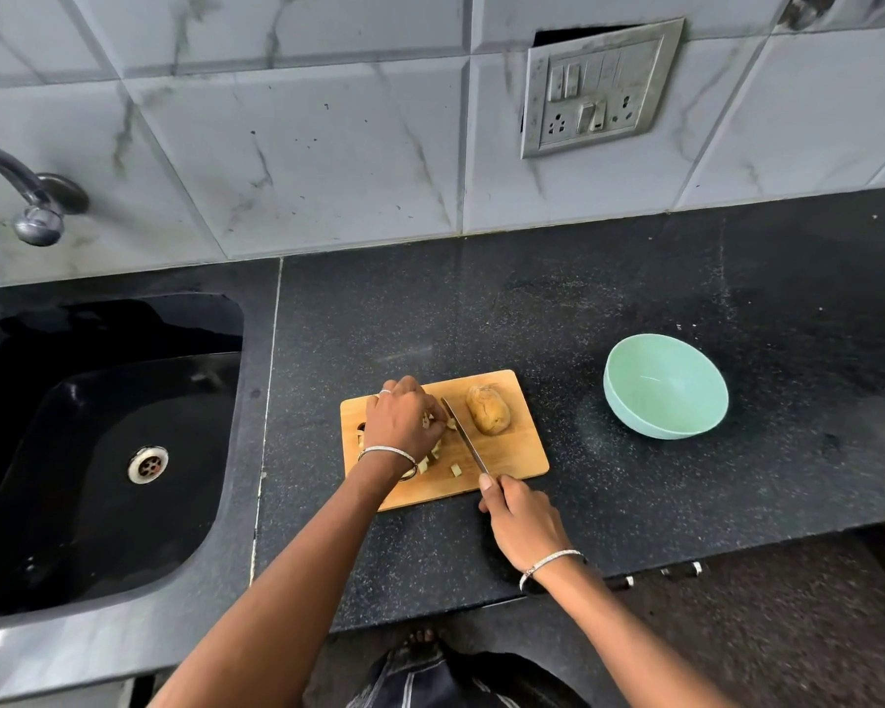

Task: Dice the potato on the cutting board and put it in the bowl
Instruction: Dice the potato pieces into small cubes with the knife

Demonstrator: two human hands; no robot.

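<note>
A wooden cutting board (517,452) lies on the black counter. A potato half (488,415) with its skin up sits at the board's far right. My left hand (402,421) curls over a strip of potato (426,420) and pins it to the board. Several cut cubes (455,470) lie near my wrist. My right hand (519,518) grips the handle of a knife (465,435), whose blade runs along the board right beside my left fingers. A mint-green bowl (665,386) stands to the right of the board with nothing visible inside.
A black sink (103,452) with a metal drain lies to the left, with a tap (32,196) above it. The tiled wall behind carries a socket plate (599,89). The counter's front edge (634,569) runs just under my right wrist.
</note>
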